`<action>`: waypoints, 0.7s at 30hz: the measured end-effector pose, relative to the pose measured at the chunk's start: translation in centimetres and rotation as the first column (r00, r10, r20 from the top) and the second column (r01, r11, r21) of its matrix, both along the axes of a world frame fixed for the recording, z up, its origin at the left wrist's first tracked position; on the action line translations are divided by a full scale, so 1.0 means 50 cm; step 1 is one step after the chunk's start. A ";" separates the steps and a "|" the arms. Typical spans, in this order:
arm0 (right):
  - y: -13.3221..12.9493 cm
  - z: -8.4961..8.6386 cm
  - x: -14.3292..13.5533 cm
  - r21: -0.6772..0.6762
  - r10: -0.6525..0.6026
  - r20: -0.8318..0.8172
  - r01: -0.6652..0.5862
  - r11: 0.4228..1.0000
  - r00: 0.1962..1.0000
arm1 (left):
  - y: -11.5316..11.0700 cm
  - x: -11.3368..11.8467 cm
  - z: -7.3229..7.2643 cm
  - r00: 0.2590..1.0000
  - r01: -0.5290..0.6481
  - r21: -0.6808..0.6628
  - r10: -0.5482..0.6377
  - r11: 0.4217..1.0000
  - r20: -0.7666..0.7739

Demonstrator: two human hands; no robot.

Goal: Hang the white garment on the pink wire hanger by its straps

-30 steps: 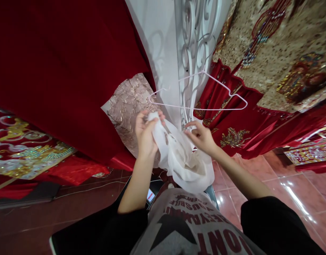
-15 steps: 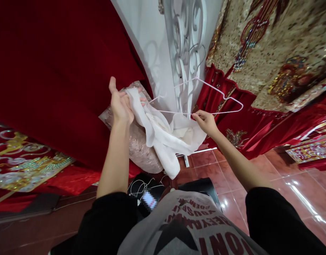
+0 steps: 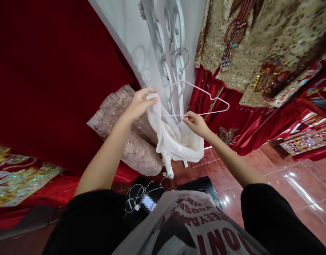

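Observation:
A white cloth garment hangs in folds between my hands, in front of a pale pink wire hanger. My left hand pinches the garment's upper left edge, beside the left shoulder of the hanger, which the cloth partly hides. On the right, my right hand has its fingers closed at the hanger's bottom bar, where the cloth's upper right edge meets it. The hanger's right half is bare, and its hook points up near white scrollwork.
White metal scrollwork rises behind the hanger. Shiny pink fabric bulges below my left forearm. Red drapery fills the left; a gold sequined panel hangs right. A phone and white cable lie near my lap.
My left hand has moved right and closed on the garment's edge, bringing it up to the hanger's left side. The cloth is now bunched closer to my right hand.

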State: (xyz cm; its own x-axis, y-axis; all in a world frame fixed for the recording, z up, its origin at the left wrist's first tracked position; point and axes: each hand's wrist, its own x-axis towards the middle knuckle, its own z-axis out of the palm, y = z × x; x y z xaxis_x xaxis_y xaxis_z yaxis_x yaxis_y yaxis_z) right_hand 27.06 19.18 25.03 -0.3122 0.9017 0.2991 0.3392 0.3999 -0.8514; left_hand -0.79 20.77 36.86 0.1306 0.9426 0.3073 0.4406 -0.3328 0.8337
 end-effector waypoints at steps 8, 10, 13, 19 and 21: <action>-0.125 0.063 0.149 0.066 0.185 0.294 -0.213 0.975 0.938 | -0.009 -0.001 -0.006 0.942 -0.015 0.186 0.076 0.982 -0.327; -0.144 0.062 0.195 0.057 0.098 0.341 -0.125 0.991 0.935 | -0.007 -0.004 -0.001 0.932 -0.033 0.198 0.102 0.980 -0.347; -0.146 0.033 0.271 -0.044 -0.070 0.378 0.094 0.995 0.923 | 0.001 -0.009 -0.001 0.929 -0.015 0.192 0.084 0.981 -0.359; -0.125 -0.073 0.419 -0.342 -0.125 0.507 0.332 0.879 0.853 | 0.012 0.000 -0.006 0.933 0.032 0.163 0.028 0.986 -0.358; -0.125 -0.105 0.447 -0.430 -0.059 0.519 0.321 0.844 0.853 | 0.014 0.005 -0.008 0.937 0.039 0.142 0.013 0.989 -0.348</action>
